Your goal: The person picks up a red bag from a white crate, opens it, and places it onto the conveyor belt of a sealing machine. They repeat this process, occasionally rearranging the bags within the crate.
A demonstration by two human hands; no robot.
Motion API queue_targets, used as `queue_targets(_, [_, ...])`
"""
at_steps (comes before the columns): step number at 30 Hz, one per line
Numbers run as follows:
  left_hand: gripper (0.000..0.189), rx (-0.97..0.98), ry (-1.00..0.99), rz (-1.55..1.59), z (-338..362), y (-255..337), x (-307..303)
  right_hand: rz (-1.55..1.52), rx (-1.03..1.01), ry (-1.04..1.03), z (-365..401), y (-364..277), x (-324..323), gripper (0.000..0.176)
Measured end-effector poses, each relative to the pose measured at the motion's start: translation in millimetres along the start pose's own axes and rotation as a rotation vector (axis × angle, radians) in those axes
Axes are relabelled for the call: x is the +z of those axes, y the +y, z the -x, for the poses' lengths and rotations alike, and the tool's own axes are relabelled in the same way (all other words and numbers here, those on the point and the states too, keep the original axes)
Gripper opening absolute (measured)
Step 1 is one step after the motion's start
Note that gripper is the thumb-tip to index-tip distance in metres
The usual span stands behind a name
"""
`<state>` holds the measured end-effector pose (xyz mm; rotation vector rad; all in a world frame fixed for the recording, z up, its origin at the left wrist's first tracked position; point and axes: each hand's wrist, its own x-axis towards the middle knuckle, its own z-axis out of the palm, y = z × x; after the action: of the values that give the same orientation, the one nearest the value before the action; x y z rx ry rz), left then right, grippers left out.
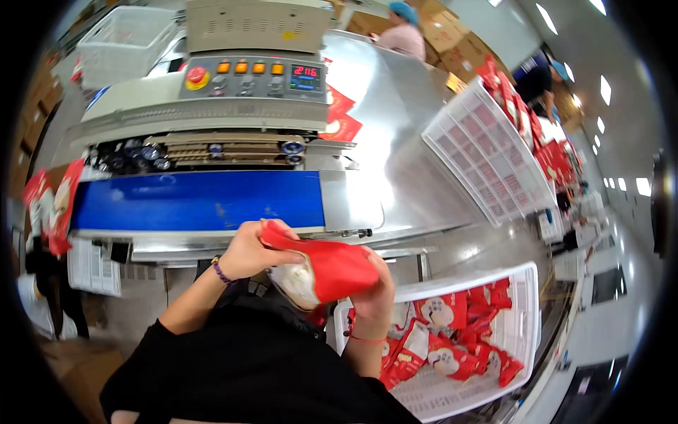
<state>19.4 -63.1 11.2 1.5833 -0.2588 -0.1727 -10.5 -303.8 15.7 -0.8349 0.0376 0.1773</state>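
Note:
A red and white bag [339, 270] is held between my two hands in front of my body, near the machine's front edge. My left hand [248, 251] pinches one end of it, thumb on the near face. Around the opposite end curl the fingers of my right hand [376, 288]. Just beyond the bag lies the blue conveyor belt [198, 201] of a sealing machine [247, 113]. Beside my right forearm stands a white crate [531, 311] with several similar red bags [441, 311] inside.
A steel table [417, 162] extends right of the belt, with red packets [342, 116] on it. Another white crate [487, 152] full of red bags stands tilted in view at the right. Two people [404, 35] are in the background. At the far left, more red bags [56, 201] show.

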Motion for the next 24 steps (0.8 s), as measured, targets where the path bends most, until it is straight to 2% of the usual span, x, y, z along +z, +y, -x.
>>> queue_targets(2, [0.028,-0.037,0.125,0.213,-0.9,1.1,-4.0,-0.122,-0.140,-0.313,-5.9,2.3,4.6,0.045])
queue_targets(3, [0.029,0.011,0.155,0.155,-1.1,-2.5,-10.5,0.263,-0.099,0.032,-9.8,2.4,5.6,0.060])
queue_targets(4, [0.032,-0.013,0.165,0.241,-2.8,-7.5,-14.3,0.383,-0.303,-0.184,-12.9,11.5,4.4,0.070])
queue_targets(6, [0.036,0.004,0.224,0.134,-3.5,-6.6,-15.7,0.608,-0.084,-0.119,-11.4,32.3,18.5,0.064])
queue_targets(8, [0.038,0.014,0.195,0.060,-3.3,3.5,-23.3,0.709,-0.039,0.026,-19.4,48.3,32.4,0.055])
queue_targets(10, [0.040,0.005,0.196,-0.012,0.5,10.3,-38.7,0.727,-0.064,0.046,-24.1,53.2,35.8,0.042])
queue_targets(12, [0.038,0.019,-0.092,0.555,2.7,10.9,-62.4,0.600,-0.066,0.030,-27.9,53.5,42.9,0.034])
queue_targets(13, [0.034,0.062,-0.172,0.519,4.8,-12.3,-76.2,0.536,-0.053,-0.048,-31.1,55.2,44.3,0.025])
queue_targets(14, [0.034,0.051,-0.150,0.525,4.0,-28.6,-75.9,0.536,-0.030,-0.057,-35.6,54.3,47.6,0.025])
queue_targets(16, [0.029,0.057,-0.046,0.585,9.9,-53.4,-75.5,0.811,-0.227,-0.328,-45.6,53.3,55.0,0.023])
queue_targets(17, [0.027,-0.129,0.053,0.625,10.8,-39.5,-73.2,0.742,-0.078,-0.223,-46.0,61.2,47.9,0.024])
queue_targets(18, [0.027,-0.075,0.150,0.641,5.8,-31.7,-71.0,0.853,0.059,0.021,-42.7,56.4,56.4,0.024])
queue_targets(19, [0.026,-0.044,0.153,0.694,3.7,-33.1,-73.6,0.714,-0.129,0.030,-47.3,59.4,61.5,0.025])
queue_targets(21, [0.024,-0.063,0.128,0.577,2.3,-43.9,-74.2,0.783,-0.094,0.136,-47.3,56.3,39.4,0.028])
queue_targets(22, [0.023,-0.082,0.079,0.558,0.1,-49.9,-74.1,0.699,-0.064,0.171,-48.4,53.1,35.3,0.032])
queue_targets(24, [0.020,-0.090,-0.009,0.601,-7.3,-58.5,-76.2,0.509,-0.087,0.198,-53.8,47.2,5.1,0.029])
